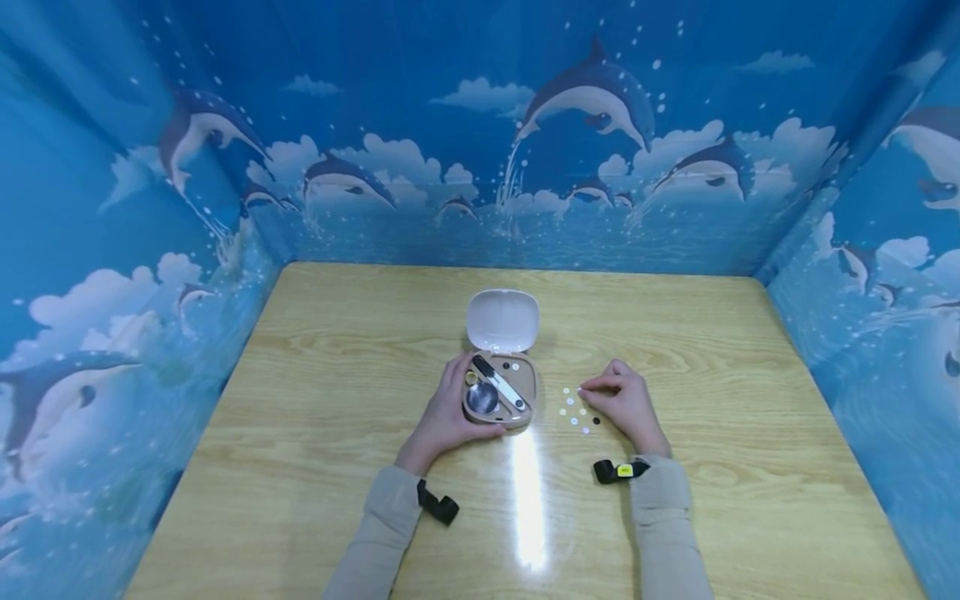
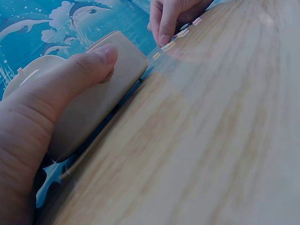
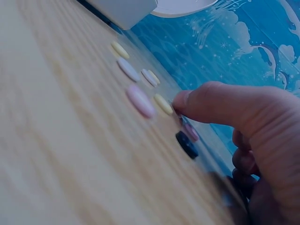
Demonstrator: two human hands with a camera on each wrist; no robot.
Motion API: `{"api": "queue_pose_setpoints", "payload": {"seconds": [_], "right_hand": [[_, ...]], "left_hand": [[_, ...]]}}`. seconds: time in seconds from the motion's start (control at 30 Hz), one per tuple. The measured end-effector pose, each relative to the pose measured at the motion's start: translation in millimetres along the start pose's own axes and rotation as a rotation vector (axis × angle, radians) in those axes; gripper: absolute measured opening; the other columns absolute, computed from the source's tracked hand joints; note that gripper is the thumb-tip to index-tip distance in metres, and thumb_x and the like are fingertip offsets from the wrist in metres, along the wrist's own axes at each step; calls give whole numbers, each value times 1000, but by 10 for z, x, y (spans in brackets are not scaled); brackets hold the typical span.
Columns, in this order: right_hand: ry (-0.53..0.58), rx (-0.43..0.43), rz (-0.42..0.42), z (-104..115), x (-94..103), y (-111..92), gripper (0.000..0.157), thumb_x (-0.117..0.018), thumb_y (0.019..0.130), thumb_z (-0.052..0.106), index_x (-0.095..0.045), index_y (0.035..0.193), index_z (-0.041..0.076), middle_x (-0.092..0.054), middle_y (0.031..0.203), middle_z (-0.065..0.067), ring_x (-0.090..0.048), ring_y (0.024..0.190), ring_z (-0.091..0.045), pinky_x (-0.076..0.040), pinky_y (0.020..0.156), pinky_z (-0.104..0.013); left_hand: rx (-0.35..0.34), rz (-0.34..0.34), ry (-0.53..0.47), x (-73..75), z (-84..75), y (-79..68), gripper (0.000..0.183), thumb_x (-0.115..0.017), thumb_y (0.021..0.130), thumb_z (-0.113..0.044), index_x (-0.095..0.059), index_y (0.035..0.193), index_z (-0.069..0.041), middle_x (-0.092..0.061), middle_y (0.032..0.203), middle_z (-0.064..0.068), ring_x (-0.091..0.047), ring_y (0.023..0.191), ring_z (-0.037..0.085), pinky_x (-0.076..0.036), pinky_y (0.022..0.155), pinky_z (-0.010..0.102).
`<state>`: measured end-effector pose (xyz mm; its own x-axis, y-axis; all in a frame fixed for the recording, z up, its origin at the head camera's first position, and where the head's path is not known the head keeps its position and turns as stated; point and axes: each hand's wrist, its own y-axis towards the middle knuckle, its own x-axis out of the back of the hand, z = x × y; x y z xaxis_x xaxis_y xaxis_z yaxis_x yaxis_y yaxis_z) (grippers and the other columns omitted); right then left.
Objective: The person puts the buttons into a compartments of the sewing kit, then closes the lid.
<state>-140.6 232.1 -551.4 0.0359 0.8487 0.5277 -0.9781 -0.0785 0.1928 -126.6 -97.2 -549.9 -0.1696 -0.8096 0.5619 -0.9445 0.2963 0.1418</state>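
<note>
My left hand (image 1: 454, 408) grips the side of a small beige case (image 1: 534, 387), its thumb along the near wall. The white lid (image 1: 502, 321) stands raised at the back. Inside lie a long black-and-white tool (image 1: 501, 383), a round dark shiny disc (image 1: 482, 398), a small gold ring-like piece (image 1: 471, 377) and two small buttons, one dark, one white. Right of the case, my right hand (image 1: 624, 404) pinches at a small white button with thumb and forefinger, low at the tabletop; its fingertips largely hide the button. Around it lie several pale buttons (image 3: 140, 101) and a black button (image 3: 187, 145).
The case and buttons are on a wood-grain table (image 1: 337, 333). Blue dolphin-print curtains (image 1: 420, 125) enclose its back and sides. A bright light reflection (image 1: 528, 500) crosses the tabletop in front of the case. Black wrist cameras sit on both sleeves.
</note>
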Motion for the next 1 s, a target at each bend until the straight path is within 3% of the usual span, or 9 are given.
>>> {"api": "queue_pose_setpoints", "payload": {"seconds": [1.0], "right_hand": [[2, -20, 3, 88, 28, 17, 13, -86, 75, 11, -79, 86, 8, -51, 80, -4, -46, 77, -18, -41, 70, -23]], "left_hand": [[14, 4, -5, -5, 2, -4, 136, -95, 53, -52, -16, 159, -21, -23, 159, -2, -32, 142, 25, -31, 115, 47]]}}
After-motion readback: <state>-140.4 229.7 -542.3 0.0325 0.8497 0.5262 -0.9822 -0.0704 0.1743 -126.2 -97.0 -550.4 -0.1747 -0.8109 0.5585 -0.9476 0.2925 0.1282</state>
